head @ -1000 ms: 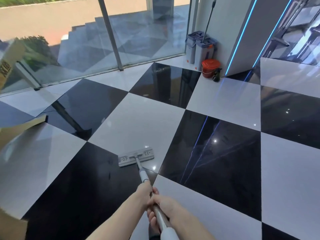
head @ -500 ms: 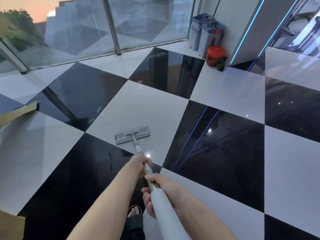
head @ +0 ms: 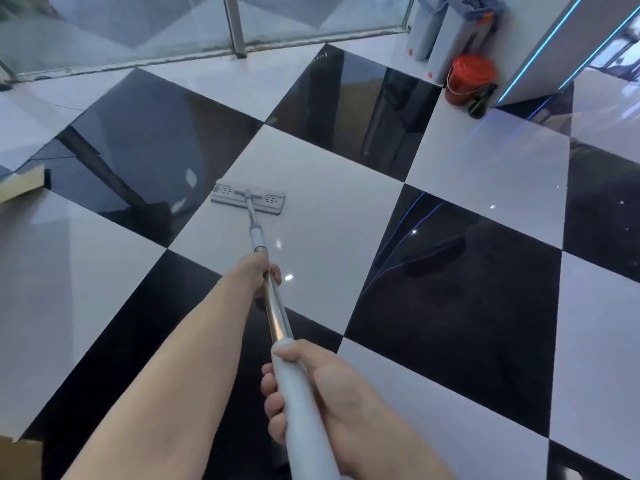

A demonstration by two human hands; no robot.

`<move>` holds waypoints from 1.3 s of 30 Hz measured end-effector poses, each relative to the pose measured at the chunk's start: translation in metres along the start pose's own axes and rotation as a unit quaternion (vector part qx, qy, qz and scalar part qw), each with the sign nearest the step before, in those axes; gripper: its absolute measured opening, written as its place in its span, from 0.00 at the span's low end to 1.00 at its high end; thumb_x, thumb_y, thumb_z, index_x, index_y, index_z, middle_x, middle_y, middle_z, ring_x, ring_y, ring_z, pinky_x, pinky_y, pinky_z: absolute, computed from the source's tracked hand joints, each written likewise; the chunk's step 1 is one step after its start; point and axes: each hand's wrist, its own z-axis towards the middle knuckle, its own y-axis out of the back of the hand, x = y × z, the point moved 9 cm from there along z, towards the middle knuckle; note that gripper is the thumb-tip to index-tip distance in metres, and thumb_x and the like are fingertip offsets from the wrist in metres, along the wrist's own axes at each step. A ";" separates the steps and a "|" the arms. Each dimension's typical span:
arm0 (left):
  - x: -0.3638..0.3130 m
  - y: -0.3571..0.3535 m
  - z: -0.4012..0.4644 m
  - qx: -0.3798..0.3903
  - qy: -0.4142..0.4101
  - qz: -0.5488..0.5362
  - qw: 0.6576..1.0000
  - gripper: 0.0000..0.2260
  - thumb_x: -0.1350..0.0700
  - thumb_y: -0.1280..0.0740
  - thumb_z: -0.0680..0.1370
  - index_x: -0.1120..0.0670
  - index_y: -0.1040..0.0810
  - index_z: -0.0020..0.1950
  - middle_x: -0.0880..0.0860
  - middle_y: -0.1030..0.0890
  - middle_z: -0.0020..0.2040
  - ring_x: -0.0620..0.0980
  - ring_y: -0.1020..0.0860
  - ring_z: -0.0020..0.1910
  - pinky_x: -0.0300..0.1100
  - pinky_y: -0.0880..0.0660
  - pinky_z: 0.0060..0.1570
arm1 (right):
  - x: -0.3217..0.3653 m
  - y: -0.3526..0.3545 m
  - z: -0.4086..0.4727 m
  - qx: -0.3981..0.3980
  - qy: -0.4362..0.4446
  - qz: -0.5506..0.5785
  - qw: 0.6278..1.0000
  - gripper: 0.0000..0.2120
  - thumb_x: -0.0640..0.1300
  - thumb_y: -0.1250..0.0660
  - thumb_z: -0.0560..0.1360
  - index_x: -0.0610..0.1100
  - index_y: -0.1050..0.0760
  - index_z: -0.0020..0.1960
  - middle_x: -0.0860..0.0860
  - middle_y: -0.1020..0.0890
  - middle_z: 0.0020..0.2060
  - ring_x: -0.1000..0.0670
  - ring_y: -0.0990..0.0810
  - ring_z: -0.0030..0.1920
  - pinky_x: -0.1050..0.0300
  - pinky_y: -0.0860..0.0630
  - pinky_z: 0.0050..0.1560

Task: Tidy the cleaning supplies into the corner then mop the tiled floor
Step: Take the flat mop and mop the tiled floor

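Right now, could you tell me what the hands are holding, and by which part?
Both grip the flat grey mop: left hand on its steel shaft, right hand on its white upper handle.

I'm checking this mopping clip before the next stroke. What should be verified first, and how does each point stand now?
1. Left hand grips the mop handle: ok.
2. Right hand grips the handle's white end: ok.
3. Mop head flat on the white tile: ok.
4. Red bucket and mop buckets in the corner: ok.
5. Cardboard lies at the left edge of the floor: not ok.
6. Pad wet: cannot tell.
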 end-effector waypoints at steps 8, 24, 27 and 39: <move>0.016 0.010 -0.031 0.006 -0.010 -0.031 0.999 0.11 0.50 0.40 0.82 0.57 0.33 0.49 0.51 0.34 0.28 0.43 0.36 0.15 0.30 0.35 0.16 | -0.022 0.003 0.011 -0.039 -0.033 -0.046 0.998 0.08 0.44 0.30 0.68 0.40 0.26 0.39 0.47 0.23 0.28 0.49 0.26 0.21 0.63 0.27 0.24; 0.249 0.048 -0.157 -0.030 0.013 -0.131 0.991 0.18 0.46 0.44 0.82 0.55 0.36 0.37 0.50 0.36 0.17 0.44 0.38 0.12 0.28 0.37 0.17 | -0.174 0.089 -0.032 -0.046 0.003 -0.172 0.984 0.03 0.36 0.34 0.72 0.36 0.27 0.40 0.45 0.21 0.26 0.53 0.23 0.20 0.63 0.25 0.21; 0.287 0.050 -0.182 -0.026 0.005 -0.163 0.986 0.17 0.45 0.44 0.82 0.57 0.36 0.41 0.51 0.36 0.18 0.45 0.37 0.12 0.29 0.37 0.16 | -0.198 0.099 -0.037 -0.045 0.012 -0.173 0.984 0.02 0.33 0.36 0.72 0.38 0.28 0.44 0.45 0.23 0.23 0.51 0.24 0.22 0.63 0.26 0.22; 0.276 0.075 -0.194 -0.007 0.013 -0.167 0.986 0.16 0.47 0.42 0.81 0.56 0.36 0.39 0.50 0.36 0.22 0.43 0.37 0.16 0.29 0.42 0.16 | -0.200 0.065 -0.006 -0.065 0.017 -0.157 0.985 0.05 0.34 0.38 0.72 0.42 0.26 0.45 0.46 0.25 0.24 0.52 0.26 0.17 0.65 0.28 0.18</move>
